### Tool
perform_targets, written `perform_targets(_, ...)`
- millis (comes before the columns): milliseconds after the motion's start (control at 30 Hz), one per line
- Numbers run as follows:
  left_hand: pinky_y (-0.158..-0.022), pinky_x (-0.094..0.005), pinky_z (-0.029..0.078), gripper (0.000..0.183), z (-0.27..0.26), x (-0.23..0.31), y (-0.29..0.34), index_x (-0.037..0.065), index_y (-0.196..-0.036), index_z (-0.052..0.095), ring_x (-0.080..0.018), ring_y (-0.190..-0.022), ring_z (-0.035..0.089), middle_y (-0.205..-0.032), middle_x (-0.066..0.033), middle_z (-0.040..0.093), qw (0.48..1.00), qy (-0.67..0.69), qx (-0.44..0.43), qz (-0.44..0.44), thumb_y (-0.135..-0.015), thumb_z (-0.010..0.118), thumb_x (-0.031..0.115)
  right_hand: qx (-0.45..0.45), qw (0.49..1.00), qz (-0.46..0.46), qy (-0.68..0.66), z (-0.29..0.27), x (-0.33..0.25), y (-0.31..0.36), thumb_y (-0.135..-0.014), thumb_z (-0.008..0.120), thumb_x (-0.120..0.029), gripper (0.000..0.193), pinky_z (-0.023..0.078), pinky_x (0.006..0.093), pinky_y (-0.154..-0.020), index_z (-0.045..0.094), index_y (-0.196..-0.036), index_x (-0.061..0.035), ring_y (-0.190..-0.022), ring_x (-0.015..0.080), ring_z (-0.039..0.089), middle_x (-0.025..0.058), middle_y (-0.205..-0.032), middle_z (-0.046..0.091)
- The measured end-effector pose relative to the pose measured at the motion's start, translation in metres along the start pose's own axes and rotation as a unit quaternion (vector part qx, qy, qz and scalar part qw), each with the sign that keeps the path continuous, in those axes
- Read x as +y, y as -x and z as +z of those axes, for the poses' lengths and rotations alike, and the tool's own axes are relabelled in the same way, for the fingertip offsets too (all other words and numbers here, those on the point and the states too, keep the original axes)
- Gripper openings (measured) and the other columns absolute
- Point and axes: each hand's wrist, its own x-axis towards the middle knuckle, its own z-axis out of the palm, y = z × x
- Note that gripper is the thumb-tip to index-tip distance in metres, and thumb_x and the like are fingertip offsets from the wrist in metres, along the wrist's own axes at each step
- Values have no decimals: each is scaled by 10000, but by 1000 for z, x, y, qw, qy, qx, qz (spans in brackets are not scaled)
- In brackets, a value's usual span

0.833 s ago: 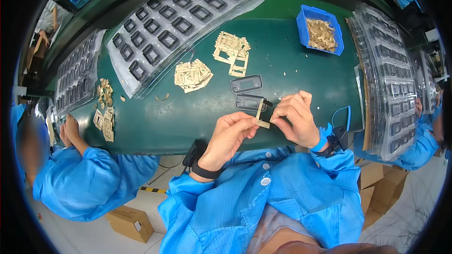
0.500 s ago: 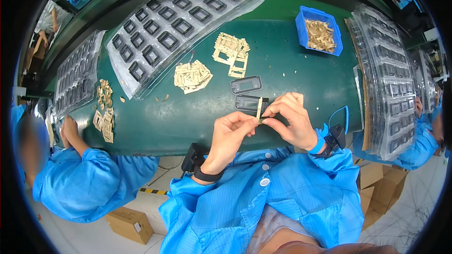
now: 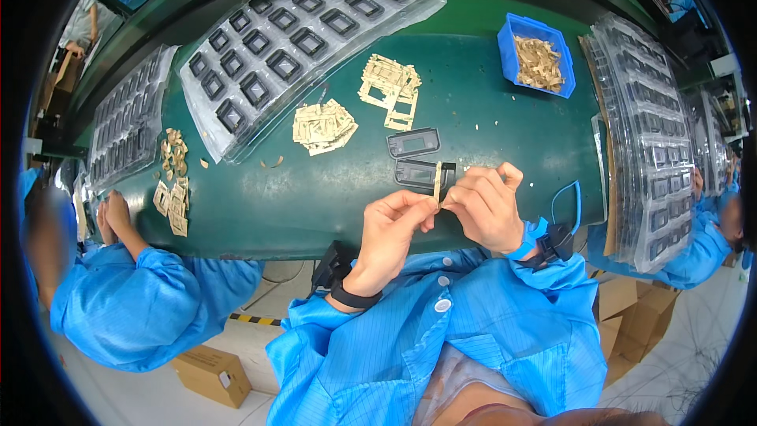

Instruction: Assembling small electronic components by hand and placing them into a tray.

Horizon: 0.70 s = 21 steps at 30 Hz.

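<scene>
My left hand point(image 3: 397, 229) pinches the lower end of a narrow cream paper-like strip point(image 3: 438, 179), which stands up from the fingertips. Close against it, my right hand point(image 3: 486, 207) has its thumb and forefinger pressed together at the same lower end. Just beyond the fingers lies a dark grey plastic frame point(image 3: 412, 174) with a rectangular window, partly covered by the strip. A second grey frame point(image 3: 413, 143) lies directly behind it. Farther back on the green table are two piles of cream cut-out pieces, a left pile point(image 3: 324, 127) and a right pile point(image 3: 389, 85).
A blue bin point(image 3: 509, 71) of tan scraps stands at the back right. Clear trays of black frames lie at the back left point(image 3: 272, 39) and are stacked at the right point(image 3: 646, 142). A co-worker's hands point(image 3: 115, 217) rest at the table's left, near more cream pieces point(image 3: 173, 205).
My right hand's fingers have curled in and drawn closer to the strip's lower end. The strip stands slightly more upright; the frames stay where they were.
</scene>
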Motion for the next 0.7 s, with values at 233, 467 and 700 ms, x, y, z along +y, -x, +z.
perform_targets(233,-700,-267,490,105,-5,0,-6,-35,-960,677,-146,-729,589,-886,-107,683,975,198,-15,-96,-959,624,55,17,997,12,-80,-3,10,3,-726,791,-104,230,308,374,-852,641,-898,-138,-899,169,622,-14,-880,630)
perform_targets(467,-720,-304,491,80,-24,7,-1,31,-923,683,-155,-823,604,-883,-35,629,933,-281,-46,219,-895,651,-37,192,963,161,97,-47,134,-41,-854,633,20,127,432,375,-792,647,-940,-73,-856,280,613,79,-875,636)
perform_targets(700,-668,-316,448,222,-22,49,-8,127,-940,709,-175,-820,588,-881,-8,605,507,-640,-205,540,-728,741,68,25,969,143,199,-70,167,-46,-834,689,-67,132,470,417,-731,679,-965,-76,-826,321,621,109,-827,648)
